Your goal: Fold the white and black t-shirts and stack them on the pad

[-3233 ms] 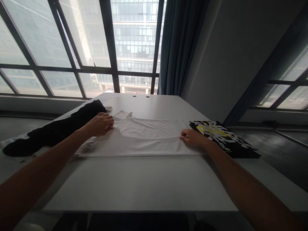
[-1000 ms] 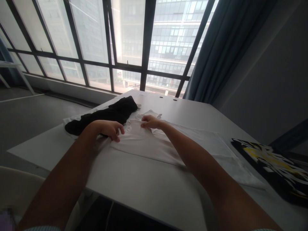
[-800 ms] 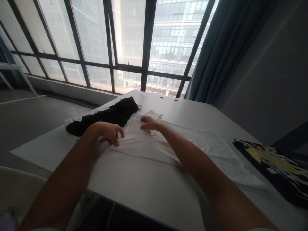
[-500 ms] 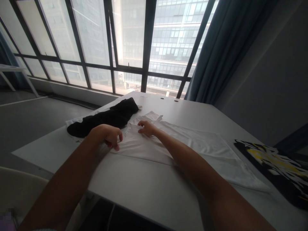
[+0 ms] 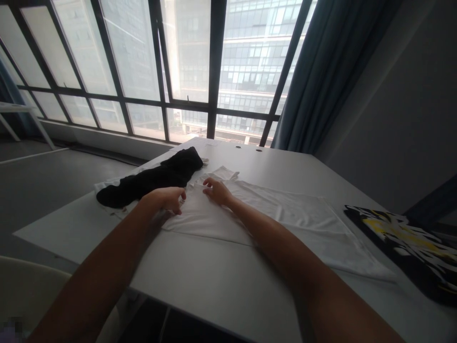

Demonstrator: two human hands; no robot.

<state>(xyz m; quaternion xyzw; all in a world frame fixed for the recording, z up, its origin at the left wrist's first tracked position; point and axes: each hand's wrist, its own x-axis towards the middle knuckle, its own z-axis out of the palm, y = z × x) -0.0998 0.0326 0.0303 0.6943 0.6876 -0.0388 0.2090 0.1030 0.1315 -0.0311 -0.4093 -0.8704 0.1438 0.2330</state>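
Observation:
A thin white garment (image 5: 285,209), which looks like a T-shirt, lies spread across the table, its narrower end at the left and a sleeve-like flap pointing away from me. My left hand (image 5: 170,199) is at its left end, fingers bent and apart from the thumb; I see no cloth pinched there. Over the upper left part of the same garment is my right hand (image 5: 217,191), fingers curved and spread, resting on or just above the fabric. Past my left hand lies a bundled black garment (image 5: 153,178), on top of some white cloth.
The white table (image 5: 214,281) has its near edge below my forearms. A black, white and yellow patterned cloth (image 5: 403,238) lies folded at the right. A pale chair (image 5: 28,286) stands at lower left. Beyond the table are windows and a blue curtain (image 5: 321,71).
My right hand has let go of the small fold it pinched, and its fingers have spread. My left hand has shifted slightly up and right, its fingers lifting. The view has tilted a little.

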